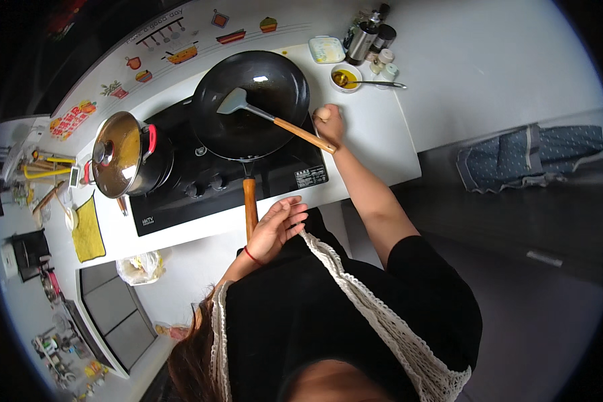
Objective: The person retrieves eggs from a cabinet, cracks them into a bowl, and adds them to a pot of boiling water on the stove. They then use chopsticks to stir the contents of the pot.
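An egg (pixel 323 114) is held in my right hand (pixel 331 125), which is at the counter just right of the black wok (pixel 251 133). My left hand (pixel 279 226) is by the wok's wooden handle (pixel 249 206), over the counter's front edge, with fingers apart and nothing in it. Across the wok lies a spatula (pixel 286 125), its grey blade inside and its wooden handle reaching over the rim to my right wrist. Beyond my right hand stands a small white bowl (pixel 345 89) of yellow liquid, with a metal spoon (pixel 382 84) resting in it.
Left of the wok, a lidded pot (pixel 125 156) with red handles stands on the black glass cooktop (pixel 181 211). A square dish (pixel 327 49), a pump bottle (pixel 363 42) and seasoning jars (pixel 384 63) crowd the back right. A yellow cloth (pixel 88 228) lies at left.
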The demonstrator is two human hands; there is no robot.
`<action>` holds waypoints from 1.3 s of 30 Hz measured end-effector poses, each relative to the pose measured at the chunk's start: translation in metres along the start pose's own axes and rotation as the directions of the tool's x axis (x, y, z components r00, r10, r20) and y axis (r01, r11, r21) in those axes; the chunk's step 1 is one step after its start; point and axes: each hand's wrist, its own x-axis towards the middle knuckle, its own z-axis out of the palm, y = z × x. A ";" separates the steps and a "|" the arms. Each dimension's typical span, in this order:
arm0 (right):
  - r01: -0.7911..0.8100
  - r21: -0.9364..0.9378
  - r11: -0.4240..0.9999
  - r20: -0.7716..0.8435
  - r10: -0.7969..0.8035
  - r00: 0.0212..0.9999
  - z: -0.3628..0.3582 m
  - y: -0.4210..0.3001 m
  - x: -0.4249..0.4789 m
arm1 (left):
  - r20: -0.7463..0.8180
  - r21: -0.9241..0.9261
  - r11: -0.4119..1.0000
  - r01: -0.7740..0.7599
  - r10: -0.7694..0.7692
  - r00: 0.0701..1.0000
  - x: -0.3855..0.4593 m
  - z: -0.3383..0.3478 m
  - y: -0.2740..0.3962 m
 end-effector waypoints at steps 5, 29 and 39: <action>0.036 -0.141 0.989 -0.017 -0.038 0.999 0.026 0.002 0.024 | -0.004 0.862 0.411 -0.295 0.588 0.809 -0.011 0.008 0.004; -0.016 -0.269 0.963 0.070 0.036 0.997 0.053 0.019 0.076 | -0.492 0.835 0.158 0.527 0.642 0.588 -0.050 -0.110 0.051; 0.034 -0.395 0.918 0.092 0.002 0.996 0.034 0.010 0.065 | -0.210 0.856 -0.049 0.515 0.877 0.431 -0.057 -0.084 0.035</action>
